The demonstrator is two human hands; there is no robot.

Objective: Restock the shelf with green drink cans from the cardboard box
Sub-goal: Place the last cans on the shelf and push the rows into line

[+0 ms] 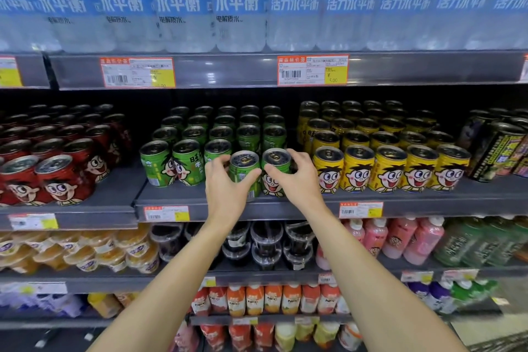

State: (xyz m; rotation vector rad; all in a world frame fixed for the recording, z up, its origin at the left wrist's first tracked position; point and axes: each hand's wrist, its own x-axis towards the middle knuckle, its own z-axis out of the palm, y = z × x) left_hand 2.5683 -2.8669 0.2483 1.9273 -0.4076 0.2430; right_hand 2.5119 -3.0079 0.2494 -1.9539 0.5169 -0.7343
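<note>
Two green cans (244,171) upright, hands (228,191) gripping.

The green cans (185,161) fill their section of the shelf (285,206) in tight rows running to the back, with no gap between them for fingers. Red cans (65,177) close off the left, though a bare strip of shelf lies between the two blocks; yellow cans (388,168) stand just beside on the right. The shelf above (228,70) hangs low over the can tops, leaving only a shallow dark slot. Both hands (228,183) (294,177) come in from the open front edge, wrapped round the two frontmost green cans
</note>
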